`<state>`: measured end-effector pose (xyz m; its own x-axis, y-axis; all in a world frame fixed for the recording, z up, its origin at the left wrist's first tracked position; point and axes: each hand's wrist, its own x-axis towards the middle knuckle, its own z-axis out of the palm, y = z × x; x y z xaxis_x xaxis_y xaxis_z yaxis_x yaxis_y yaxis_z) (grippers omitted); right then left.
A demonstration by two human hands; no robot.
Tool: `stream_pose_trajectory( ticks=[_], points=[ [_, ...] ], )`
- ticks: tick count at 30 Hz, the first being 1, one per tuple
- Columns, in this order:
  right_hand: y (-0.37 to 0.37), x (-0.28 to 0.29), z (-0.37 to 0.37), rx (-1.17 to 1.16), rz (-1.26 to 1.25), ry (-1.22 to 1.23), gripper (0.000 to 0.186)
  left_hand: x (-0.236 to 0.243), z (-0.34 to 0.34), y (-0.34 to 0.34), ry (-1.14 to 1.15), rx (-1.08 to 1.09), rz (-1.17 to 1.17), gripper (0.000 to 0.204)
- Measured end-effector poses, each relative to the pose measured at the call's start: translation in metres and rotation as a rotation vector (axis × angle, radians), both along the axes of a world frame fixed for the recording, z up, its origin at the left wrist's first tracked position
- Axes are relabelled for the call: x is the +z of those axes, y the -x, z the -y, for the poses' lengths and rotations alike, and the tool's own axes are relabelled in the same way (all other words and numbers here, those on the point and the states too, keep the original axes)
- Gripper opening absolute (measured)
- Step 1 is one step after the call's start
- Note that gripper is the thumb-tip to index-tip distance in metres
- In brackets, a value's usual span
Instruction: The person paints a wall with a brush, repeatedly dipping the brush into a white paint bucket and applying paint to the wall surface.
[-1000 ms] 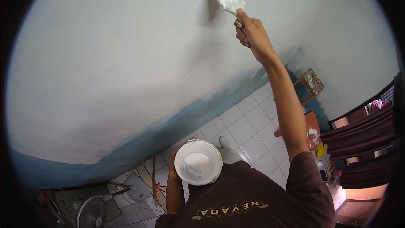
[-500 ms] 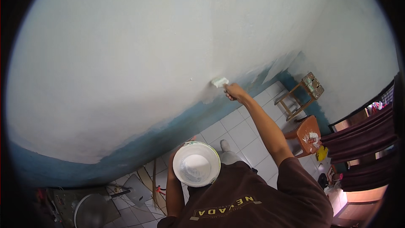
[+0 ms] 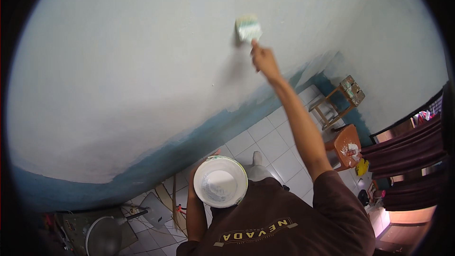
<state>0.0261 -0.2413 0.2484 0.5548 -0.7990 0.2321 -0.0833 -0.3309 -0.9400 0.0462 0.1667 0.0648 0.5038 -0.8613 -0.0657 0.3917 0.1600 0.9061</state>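
Note:
A wide paintbrush [image 3: 248, 29], its bristles and head coated in white paint, is pressed on or very close to the upper part of the wall [image 3: 142, 57]. My right hand [image 3: 264, 61] is closed round its handle, the arm stretched out. Against my chest, my left hand [image 3: 193, 175] holds a round white bucket [image 3: 221, 181] from its left side, most of its fingers hidden behind the tub. White paint lies in the bottom of the bucket. The wall is whitish above, with a ragged band of blue [image 3: 189, 148] along its foot.
A paint-spattered wooden stool [image 3: 339, 102] stands by the far corner, with an orange plastic chair [image 3: 346, 142] nearer. Dark red curtains [image 3: 407, 147] hang at the right. A standing fan [image 3: 105, 237] and loose planks [image 3: 166, 199] are at the lower left. White tiles [image 3: 265, 135] cover the floor.
My right hand has swept the paintbrush up the wall, from just above the blue band to much higher. The bucket in my left hand has hardly moved.

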Motion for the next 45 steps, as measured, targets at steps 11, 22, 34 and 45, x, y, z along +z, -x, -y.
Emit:
stream_pose_trajectory(
  ticks=[11,22,34,45],
  points=[
    [0.043,-0.155,-0.002,0.108,-0.343,-0.252,0.051,0.021,0.008,0.002,0.023,-0.008,0.037,0.038],
    [0.028,0.209,-0.023,0.293,0.154,-0.164,0.034,0.042,-0.001,0.0,-0.009,-0.031,0.196,0.032],
    [-0.001,-0.037,-0.007,0.184,0.009,-0.224,0.05,0.033,-0.003,0.0,0.053,-0.075,0.021,0.035],
    [-0.02,0.154,0.065,0.376,-0.193,-0.487,0.014,0.038,0.003,0.01,-0.05,-0.049,-0.153,0.036]
  ],
)
